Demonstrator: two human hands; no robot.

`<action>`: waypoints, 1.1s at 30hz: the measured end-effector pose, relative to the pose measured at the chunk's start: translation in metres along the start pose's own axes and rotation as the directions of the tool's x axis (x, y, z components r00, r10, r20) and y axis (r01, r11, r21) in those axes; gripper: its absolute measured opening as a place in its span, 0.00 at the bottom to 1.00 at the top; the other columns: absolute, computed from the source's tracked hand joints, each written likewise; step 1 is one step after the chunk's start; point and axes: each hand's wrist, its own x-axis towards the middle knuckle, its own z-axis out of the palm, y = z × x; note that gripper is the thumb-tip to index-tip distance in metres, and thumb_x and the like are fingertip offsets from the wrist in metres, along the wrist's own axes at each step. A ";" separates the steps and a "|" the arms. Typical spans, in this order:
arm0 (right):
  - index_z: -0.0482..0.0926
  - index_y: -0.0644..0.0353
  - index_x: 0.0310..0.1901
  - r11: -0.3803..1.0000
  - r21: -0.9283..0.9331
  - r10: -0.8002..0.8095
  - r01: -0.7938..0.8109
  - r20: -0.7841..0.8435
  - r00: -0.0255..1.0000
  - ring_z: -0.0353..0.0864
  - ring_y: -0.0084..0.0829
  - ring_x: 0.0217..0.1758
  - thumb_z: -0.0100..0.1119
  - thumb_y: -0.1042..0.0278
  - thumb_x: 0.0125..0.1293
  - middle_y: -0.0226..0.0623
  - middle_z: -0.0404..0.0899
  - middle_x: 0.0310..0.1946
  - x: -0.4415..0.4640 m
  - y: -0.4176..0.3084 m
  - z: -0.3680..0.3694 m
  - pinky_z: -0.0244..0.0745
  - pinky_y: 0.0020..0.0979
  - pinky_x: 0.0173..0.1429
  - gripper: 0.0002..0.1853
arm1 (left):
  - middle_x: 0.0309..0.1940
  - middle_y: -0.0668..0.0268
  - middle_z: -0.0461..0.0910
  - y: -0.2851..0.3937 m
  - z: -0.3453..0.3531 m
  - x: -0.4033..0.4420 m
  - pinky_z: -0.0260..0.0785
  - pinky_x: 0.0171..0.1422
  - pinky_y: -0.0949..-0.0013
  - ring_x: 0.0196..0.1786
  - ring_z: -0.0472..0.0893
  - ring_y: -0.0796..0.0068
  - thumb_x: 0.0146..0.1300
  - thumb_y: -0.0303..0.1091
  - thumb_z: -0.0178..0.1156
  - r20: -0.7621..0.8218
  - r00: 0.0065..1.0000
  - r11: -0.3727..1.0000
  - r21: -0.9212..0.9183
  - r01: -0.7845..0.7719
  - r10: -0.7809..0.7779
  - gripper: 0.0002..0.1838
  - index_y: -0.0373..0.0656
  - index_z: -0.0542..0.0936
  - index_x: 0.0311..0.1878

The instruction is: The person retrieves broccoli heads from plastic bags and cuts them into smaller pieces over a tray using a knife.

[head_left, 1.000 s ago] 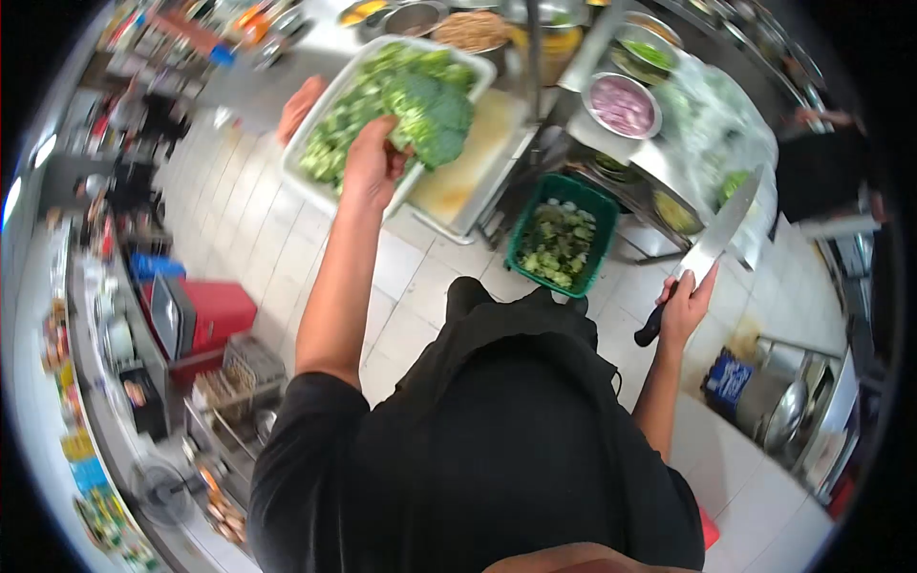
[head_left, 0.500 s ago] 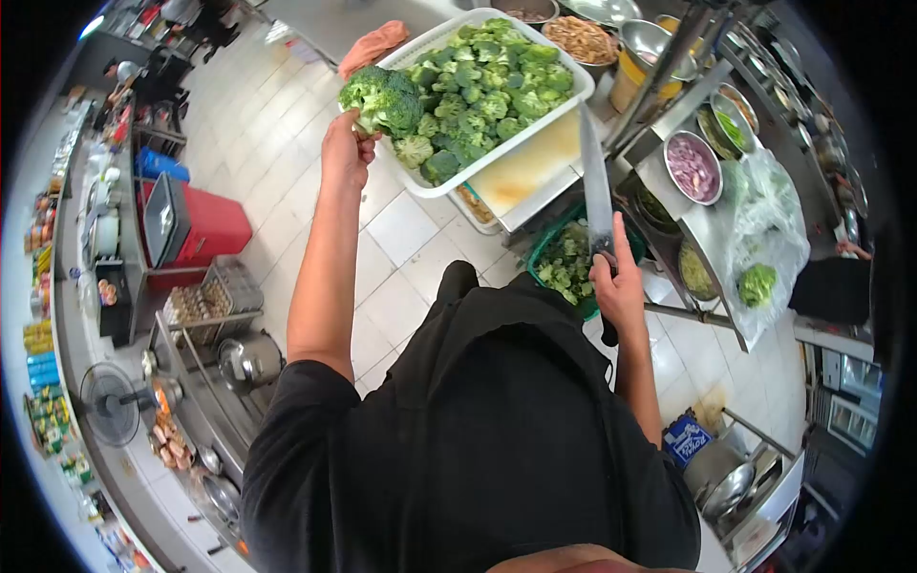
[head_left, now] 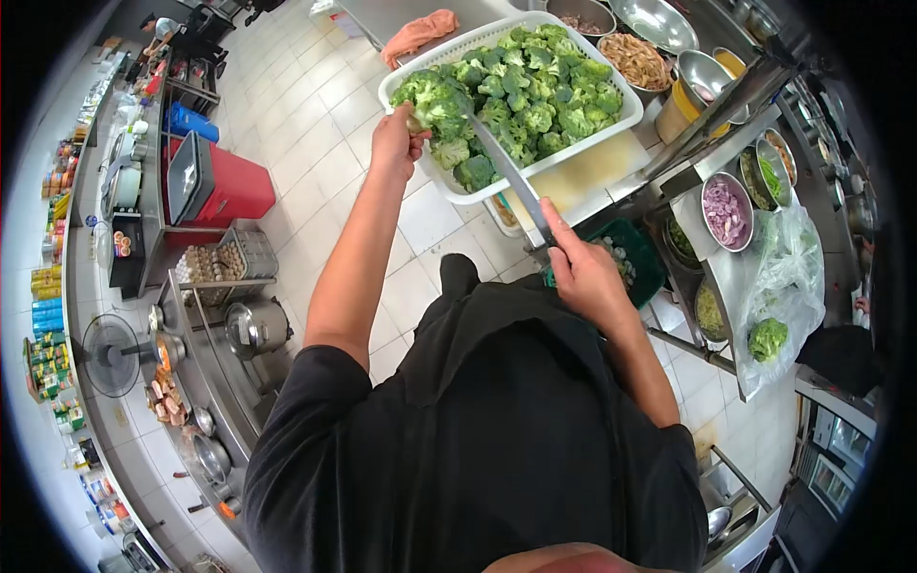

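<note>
My left hand [head_left: 396,143] is closed round the stem of a broccoli head [head_left: 430,100], held over the left side of a white basket [head_left: 468,199]. Cut broccoli florets [head_left: 535,95] fill that basket. In my right hand [head_left: 587,267] is a long knife [head_left: 511,172], its handle mostly hidden by my fingers. The blade slants up and left across the basket, its tip at the broccoli head. A cutting board [head_left: 597,177] lies below the basket's right edge. Under my right hand stands a green bin [head_left: 630,253] with pale green scraps in it.
To the right are a bowl of chopped purple onion [head_left: 726,212] and a plastic bag [head_left: 788,267] with a broccoli piece [head_left: 767,339]. An orange cloth [head_left: 420,36] lies behind the basket. A red cooler [head_left: 224,181] stands at left. Another person [head_left: 167,33] works at far left.
The knife has swung left, from upright beside the basket to slanting across it, with its tip at the broccoli head. My left hand still holds the broccoli, now lower against the basket.
</note>
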 end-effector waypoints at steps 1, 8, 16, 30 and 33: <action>0.58 0.39 0.82 0.999 -0.024 -0.028 0.028 -0.013 1.000 0.83 0.61 0.33 0.53 0.70 0.73 0.57 0.82 0.26 0.006 -0.006 0.004 0.75 0.58 0.43 0.37 | 0.26 0.60 0.81 -0.001 0.002 0.003 0.55 0.18 0.76 0.17 0.69 0.82 0.74 0.45 0.60 0.010 1.000 1.000 0.011 -0.008 0.008 0.15 0.42 0.73 0.47; 0.58 0.38 0.82 0.973 -0.207 0.104 -0.102 -0.002 0.995 0.84 0.59 0.35 0.52 0.69 0.73 0.55 0.83 0.29 0.033 -0.038 0.034 0.76 0.57 0.43 0.37 | 0.25 0.66 0.80 -0.001 0.005 0.005 0.61 0.23 0.76 0.21 0.74 0.83 0.73 0.47 0.65 0.095 0.984 0.978 0.130 -0.160 0.148 0.17 0.43 0.75 0.46; 0.65 0.39 0.80 0.939 -0.192 0.264 -0.286 -0.133 0.955 0.82 0.58 0.36 0.57 0.75 0.72 0.56 0.82 0.33 0.018 -0.093 0.029 0.77 0.47 0.43 0.36 | 0.21 0.69 0.77 -0.012 -0.021 0.032 0.68 0.28 0.69 0.23 0.76 0.76 0.67 0.45 0.71 0.248 0.883 0.809 0.357 -0.467 0.400 0.20 0.37 0.79 0.47; 0.64 0.39 0.80 0.815 -0.384 0.439 -0.434 -0.082 0.895 0.83 0.59 0.35 0.56 0.72 0.73 0.56 0.82 0.31 0.034 -0.157 0.046 0.76 0.53 0.42 0.35 | 0.20 0.65 0.79 -0.008 -0.030 0.014 0.70 0.29 0.69 0.22 0.78 0.76 0.65 0.43 0.74 0.442 0.697 0.549 0.429 -0.717 0.564 0.20 0.39 0.82 0.50; 0.63 0.38 0.80 0.818 -0.411 0.403 -0.402 -0.091 0.911 0.82 0.59 0.32 0.56 0.72 0.74 0.54 0.81 0.29 0.030 -0.160 0.049 0.76 0.55 0.39 0.35 | 0.21 0.65 0.80 -0.012 -0.031 0.017 0.72 0.30 0.69 0.23 0.79 0.76 0.65 0.44 0.75 0.445 0.690 0.557 0.408 -0.724 0.570 0.20 0.40 0.82 0.50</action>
